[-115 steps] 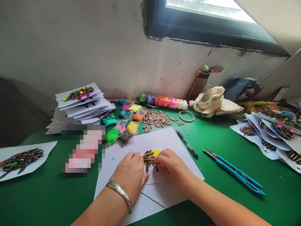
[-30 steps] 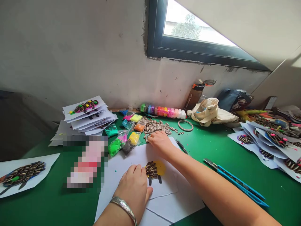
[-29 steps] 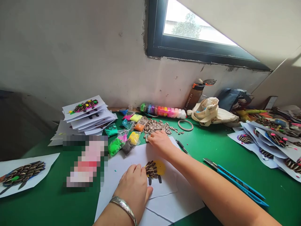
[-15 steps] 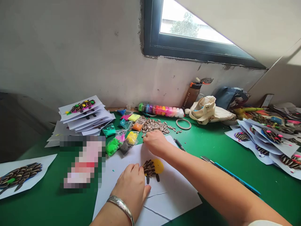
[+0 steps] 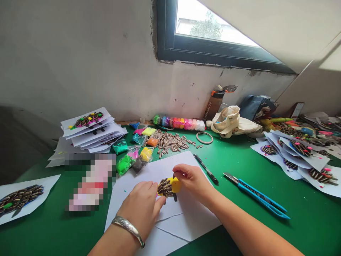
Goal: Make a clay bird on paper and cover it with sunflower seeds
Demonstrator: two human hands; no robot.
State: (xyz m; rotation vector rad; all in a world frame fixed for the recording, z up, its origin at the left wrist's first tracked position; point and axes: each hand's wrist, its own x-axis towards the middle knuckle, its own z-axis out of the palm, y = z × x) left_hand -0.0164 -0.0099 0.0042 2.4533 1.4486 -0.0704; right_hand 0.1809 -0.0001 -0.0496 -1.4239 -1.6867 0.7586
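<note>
White paper (image 5: 183, 224) lies on the green table, bearing a yellow clay shape (image 5: 175, 185) partly covered by striped sunflower seeds (image 5: 165, 187), with small dark pieces below it. My left hand (image 5: 142, 204) rests on the paper, thumb and fingers apart at the left edge of the seeds, and holds nothing. My right hand (image 5: 193, 179) is just right of the yellow clay, thumb and forefinger pinched on a small dark seed (image 5: 176, 174) near its top. The other fingers are curled.
Loose seeds (image 5: 174, 142) lie behind the paper, beside clay bags (image 5: 126, 163). Right of the paper are a black pen (image 5: 205, 169) and a blue cutter (image 5: 262, 199). Stacks of seed pictures stand left (image 5: 92, 137) and right (image 5: 290, 151); a tape ring (image 5: 204, 137) lies behind.
My right hand has come back from the loose seeds to the yellow clay, now with a seed in its pinch. The view has shifted slightly, and the pen and cutter show more fully.
</note>
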